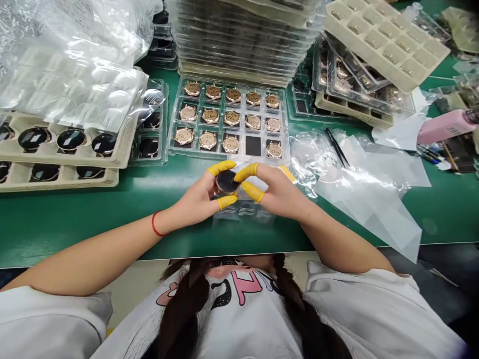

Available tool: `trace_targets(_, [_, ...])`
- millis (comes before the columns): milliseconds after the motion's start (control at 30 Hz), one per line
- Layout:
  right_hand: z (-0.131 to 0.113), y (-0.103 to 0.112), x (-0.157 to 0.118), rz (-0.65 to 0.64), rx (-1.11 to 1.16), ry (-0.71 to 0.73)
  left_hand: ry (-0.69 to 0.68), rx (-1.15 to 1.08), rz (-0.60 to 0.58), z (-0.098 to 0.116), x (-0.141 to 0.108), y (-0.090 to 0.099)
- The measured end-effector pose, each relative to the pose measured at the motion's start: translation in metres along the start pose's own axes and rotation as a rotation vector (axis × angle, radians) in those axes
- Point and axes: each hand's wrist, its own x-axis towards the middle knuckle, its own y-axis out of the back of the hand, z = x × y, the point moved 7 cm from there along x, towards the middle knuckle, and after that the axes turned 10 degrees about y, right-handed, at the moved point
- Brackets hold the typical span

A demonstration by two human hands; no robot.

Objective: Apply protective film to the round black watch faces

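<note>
A round watch head (226,182) with a black face turned up is gripped by its rim in my left hand (200,195), between thumb and forefinger in yellow finger cots. My right hand (275,188), also in yellow cots, is at the watch's right edge; one fingertip touches the face, and whether it pinches something thin is too small to tell. Beyond the hands lies a clear tray (170,124) of gold watch heads, backs up, with one compartment in the front row showing only its black bottom. Under the hands is a clear printed film sheet (245,212).
Stacked clear trays (243,45) rise behind. Cream trays of black-faced watches (67,158) stand left, under plastic film (71,89). Right are black tweezers (337,147), translucent sheets (377,194), a pink device (447,126) and more piled trays (387,42).
</note>
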Motion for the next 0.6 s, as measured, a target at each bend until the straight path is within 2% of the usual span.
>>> trace_targets(100, [0.014,0.002,-0.001,0.082,0.195,-0.173,-0.009,0.056,-0.094,0.000,-0.006,-0.009])
trace_targets(167, [0.017,-0.005,-0.002,0.065,0.222,-0.210,0.029,0.095,-0.107,-0.006,-0.007,-0.011])
trace_targets(233, [0.013,-0.011,-0.002,0.050,0.136,-0.167,0.065,0.129,-0.064,-0.013,-0.007,-0.010])
trace_targets(367, [-0.010,-0.010,-0.003,0.090,-0.144,0.040,0.109,0.121,0.024,-0.020,-0.003,-0.007])
trace_targets(433, [-0.012,-0.004,-0.003,0.064,-0.166,0.052,0.161,0.052,0.030,-0.019,-0.002,-0.007])
trace_targets(500, [-0.001,0.005,-0.005,0.020,-0.204,-0.058,0.257,-0.008,0.017,-0.018,-0.002,-0.008])
trace_targets(600, [0.024,0.013,-0.010,-0.180,-0.474,-0.256,0.391,0.008,-0.046,-0.012,-0.007,-0.009])
